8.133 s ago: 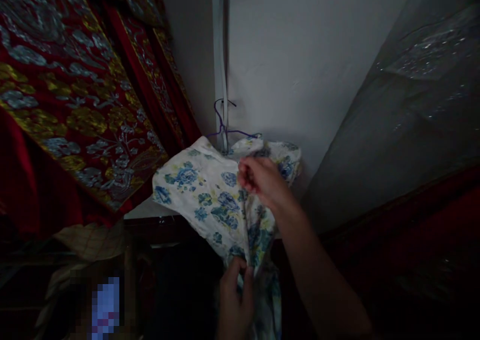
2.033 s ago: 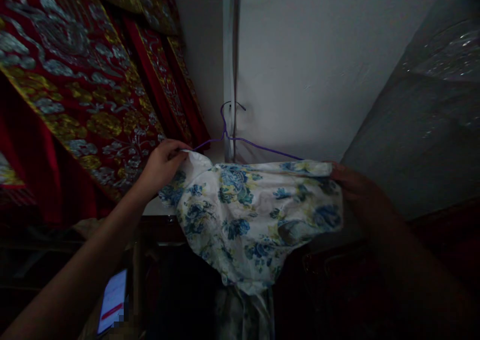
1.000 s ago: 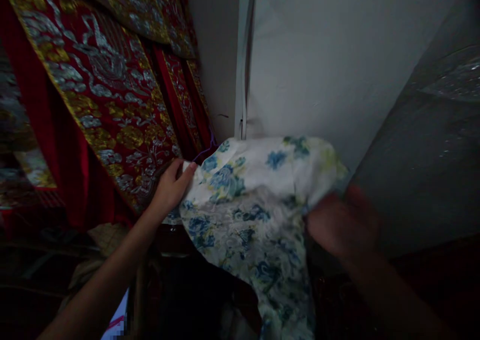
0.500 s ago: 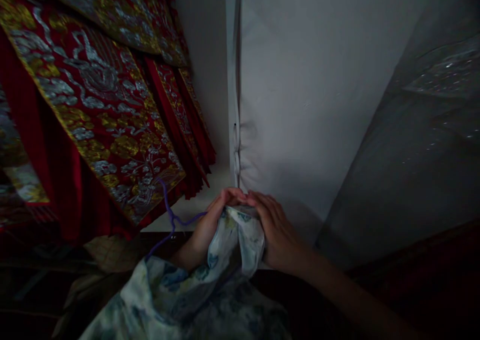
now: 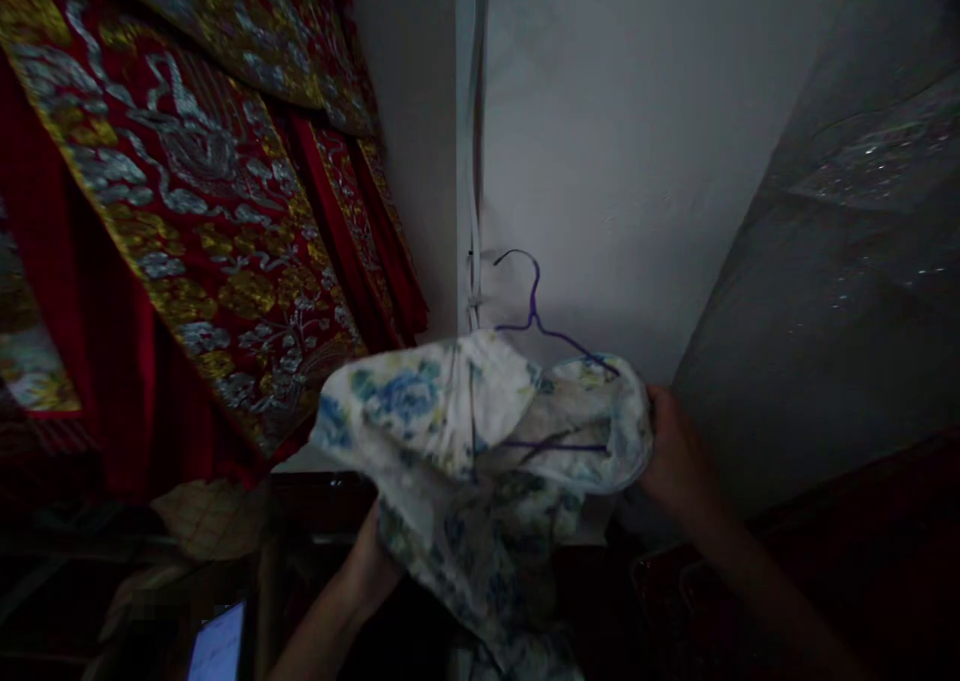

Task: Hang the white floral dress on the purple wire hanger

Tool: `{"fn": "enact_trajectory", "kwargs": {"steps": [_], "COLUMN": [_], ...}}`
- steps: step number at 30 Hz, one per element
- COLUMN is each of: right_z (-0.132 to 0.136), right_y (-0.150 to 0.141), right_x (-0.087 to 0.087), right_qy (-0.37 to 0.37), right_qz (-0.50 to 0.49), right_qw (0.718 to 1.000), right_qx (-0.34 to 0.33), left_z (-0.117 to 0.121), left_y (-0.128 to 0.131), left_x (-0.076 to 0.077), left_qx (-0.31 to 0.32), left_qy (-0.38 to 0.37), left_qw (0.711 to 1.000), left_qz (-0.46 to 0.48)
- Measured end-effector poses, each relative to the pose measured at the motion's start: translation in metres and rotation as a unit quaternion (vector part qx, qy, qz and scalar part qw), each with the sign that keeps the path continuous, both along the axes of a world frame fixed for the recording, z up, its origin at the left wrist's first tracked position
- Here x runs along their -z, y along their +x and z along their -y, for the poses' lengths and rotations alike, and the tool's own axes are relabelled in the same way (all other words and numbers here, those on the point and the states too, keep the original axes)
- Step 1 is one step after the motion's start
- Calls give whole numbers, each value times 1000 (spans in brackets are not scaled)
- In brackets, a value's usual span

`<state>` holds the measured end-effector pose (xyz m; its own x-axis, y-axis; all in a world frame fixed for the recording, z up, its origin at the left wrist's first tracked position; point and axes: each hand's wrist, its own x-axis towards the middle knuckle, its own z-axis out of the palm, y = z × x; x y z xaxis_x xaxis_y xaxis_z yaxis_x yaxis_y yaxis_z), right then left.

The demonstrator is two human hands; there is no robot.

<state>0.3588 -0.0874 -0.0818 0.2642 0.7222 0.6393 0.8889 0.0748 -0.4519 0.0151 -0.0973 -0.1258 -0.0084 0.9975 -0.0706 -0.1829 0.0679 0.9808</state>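
A white garment [image 5: 409, 401] with a blue and green floral print hangs spread out in front of me. A purple clothes hanger [image 5: 533, 296] is inside it; the hook stands up above the cloth and the lower bar shows through the opening. At the garment's right edge, my right hand [image 5: 667, 446] grips the cloth, its fingers mostly hidden behind the fabric. Lower down, my left hand [image 5: 373, 566] holds the garment's left side from beneath, with its fingers covered by cloth.
Red robes [image 5: 225, 211] with gold and silver embroidery hang at the left. A white wall [image 5: 637, 141] carries a vertical cable [image 5: 475, 181]. Clear plastic sheeting [image 5: 847, 261] covers the right side. At lower left, a lit phone screen [image 5: 217, 646] shows near dark furniture.
My hands have moved apart, the right one rightward, the left one down and left. The garment has spread open, and the hanger has shifted from its left side to upright at its upper right.
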Motion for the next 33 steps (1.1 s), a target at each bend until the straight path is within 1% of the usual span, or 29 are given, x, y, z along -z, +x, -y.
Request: {"fn": "enact_trajectory", "kwargs": {"steps": [1, 2, 3, 4, 5, 6, 8, 10, 13, 16, 18, 19, 20, 21, 22, 24, 25, 26, 27, 28, 29, 30, 31, 33], "right_z": [-8, -16, -23, -30, -34, -37, -35, -28, -18, -13, -7, -1, 7, 18, 30, 56, 68, 77, 83, 87, 87, 86, 82, 73], "right_y": [5, 7, 6, 2, -5, -12, -26, -35, -36, -33, -38, -43, -50, -58, -67, -87, -96, -104, -111, -117, -122, -126, -129, -134], "right_x": [-11, -22, -33, -43, -51, -56, -57, -50, -37, -38, -40, -38, -31, -20, -5, 34, 54, 71, 84, 92, 94, 91, 84, 65], "right_qy": [-3, -3, -2, 1, 5, 12, 40, 81, 125, 138, 143, 144, 150, 158, 164, 172, 146, 103, 44, -14, -64, -99, -120, -138], "right_qz": [6, 16, 30, 45, 62, 78, 104, 110, 79, 52, 50, 40, 15, -30, -90, -243, -308, -365, -401, -420, -425, -420, -407, -382], "right_qw": [1000, 999, 999, 998, 998, 997, 994, 991, 988, 987, 984, 981, 978, 973, 966, 938, 923, 909, 896, 883, 872, 863, 857, 852], "right_qx": [23, 36, 40, 38, 30, 22, 7, -7, -36, -56, -93, -119, -145, -165, -177, -179, -176, -175, -185, -208, -235, -264, -292, -331], "left_z": [3, 5, 7, 8, 9, 10, 15, 23, 41, 61, 73, 78, 83, 88, 92, 100, 103, 105, 107, 109, 110, 110, 110, 110], "left_y": [-1, -1, 2, 5, 9, 14, 22, 28, 26, 14, 4, 0, -2, -3, -1, 7, 12, 17, 21, 25, 27, 29, 29, 28], "left_x": [3, 4, 5, 4, 4, 4, 8, 16, 33, 47, 51, 52, 53, 53, 53, 51, 50, 48, 46, 45, 43, 42, 41, 40], "left_qx": [74, 109, 118, 115, 93, 53, -20, -65, -91, -126, -140, -143, -145, -148, -151, -153, -149, -139, -128, -117, -110, -106, -106, -109], "left_qy": [-21, -29, -29, -26, -20, -13, -17, -49, -104, -134, -144, -151, -161, -172, -186, -210, -218, -223, -223, -219, -214, -211, -211, -213], "left_qw": [994, 986, 982, 978, 979, 985, 991, 988, 973, 954, 946, 943, 941, 938, 936, 933, 933, 935, 938, 941, 943, 944, 945, 946], "left_qz": [79, 121, 147, 173, 179, 165, 133, 133, 187, 237, 255, 259, 261, 261, 259, 249, 243, 238, 233, 231, 230, 228, 226, 218]}}
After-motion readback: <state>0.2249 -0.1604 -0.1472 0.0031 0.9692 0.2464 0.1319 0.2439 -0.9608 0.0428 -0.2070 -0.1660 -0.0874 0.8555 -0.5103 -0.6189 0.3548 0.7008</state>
